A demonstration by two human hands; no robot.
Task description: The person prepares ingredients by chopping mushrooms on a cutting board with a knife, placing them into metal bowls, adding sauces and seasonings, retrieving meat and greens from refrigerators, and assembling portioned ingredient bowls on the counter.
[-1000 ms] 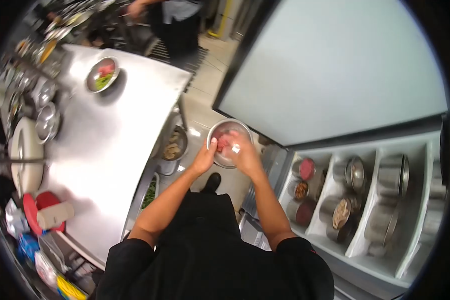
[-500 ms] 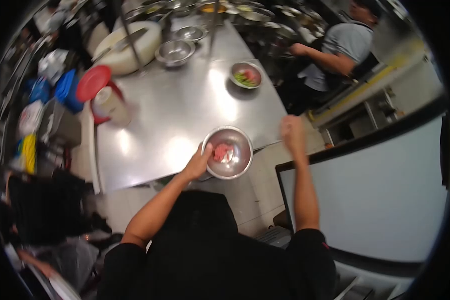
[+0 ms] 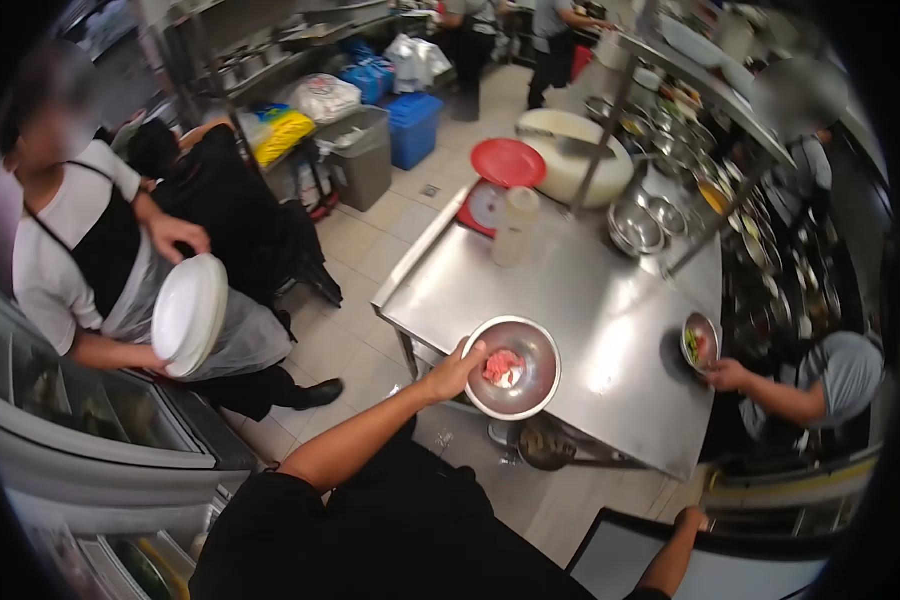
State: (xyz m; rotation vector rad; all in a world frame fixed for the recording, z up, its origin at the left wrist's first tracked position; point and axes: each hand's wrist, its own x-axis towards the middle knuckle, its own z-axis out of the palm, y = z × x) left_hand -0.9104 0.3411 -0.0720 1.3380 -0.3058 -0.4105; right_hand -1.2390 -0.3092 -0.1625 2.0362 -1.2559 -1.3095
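My left hand (image 3: 452,374) grips the rim of a steel bowl (image 3: 536,385), its thumb over the inner edge. Pink pieces of what looks like raw meat (image 3: 503,367) lie in that bowl, which is beside the near edge of the steel table (image 3: 570,300). At the lower right my right hand (image 3: 692,519) is closed at the edge of the open fridge lid or door (image 3: 620,552); whether it grips that edge is too small to tell. A second bowl (image 3: 701,341) with green and red food stands at the table's right edge, touched by a co-worker's hand.
At left a person (image 3: 90,250) carries white plates (image 3: 190,315). A red scale (image 3: 480,208), a beige container (image 3: 516,225), a round white board (image 3: 580,160) and empty steel bowls (image 3: 638,228) are on the table. Bins (image 3: 360,160) stand behind. Drawers (image 3: 120,560) lie at lower left.
The view has swung left. My right hand has left the bowl and is now at the door's edge; my left hand still holds the bowl. A co-worker's hand has reached the second bowl.
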